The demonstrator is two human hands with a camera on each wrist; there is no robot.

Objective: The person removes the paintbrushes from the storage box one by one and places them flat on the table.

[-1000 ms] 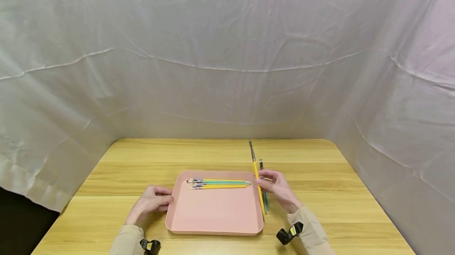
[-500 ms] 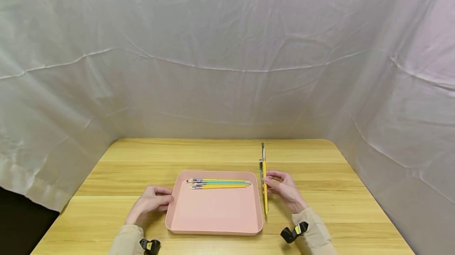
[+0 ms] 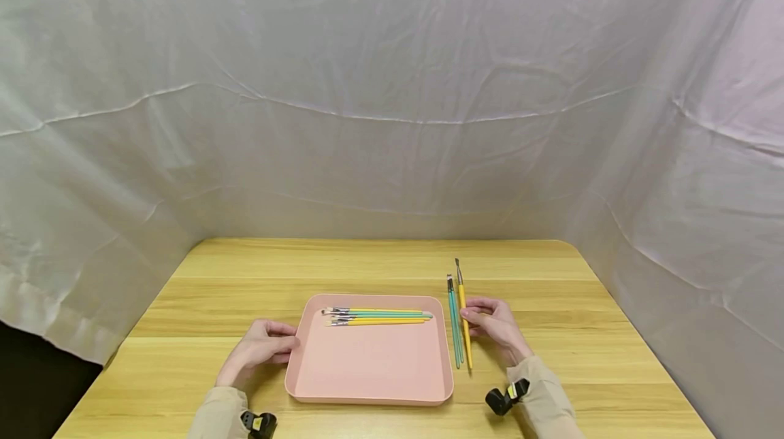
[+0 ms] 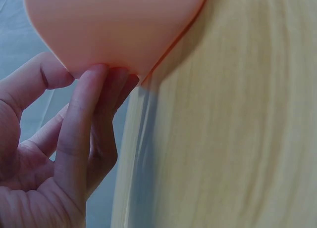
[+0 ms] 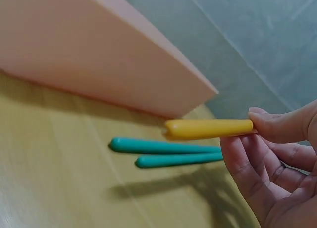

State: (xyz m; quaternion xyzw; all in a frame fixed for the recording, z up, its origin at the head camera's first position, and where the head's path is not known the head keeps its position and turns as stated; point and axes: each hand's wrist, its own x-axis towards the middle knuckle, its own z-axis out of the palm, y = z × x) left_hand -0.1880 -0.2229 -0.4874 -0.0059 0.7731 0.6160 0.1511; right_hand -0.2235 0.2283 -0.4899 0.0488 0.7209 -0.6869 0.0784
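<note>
My right hand pinches a yellow paintbrush between thumb and fingers, its dark bristles pointing to the back of the table. In the right wrist view, the rounded handle end is held above the wood, casting a shadow. Two green paintbrushes lie side by side just left of it, along the right wall of a pink tray. At the tray's left wall, my left hand holds the rim between thumb and fingers. Several yellow and green paintbrushes lie crosswise in the tray's far part, bristles to the left.
The tray rests on a wooden table with rounded back corners. A grey cloth curtain hangs behind the table and along both sides. A black camera is strapped at each wrist.
My right hand has carried the yellow paintbrush rightward, from over the tray's right rim to the right of the two green paintbrushes, and lower. My left hand stays put.
</note>
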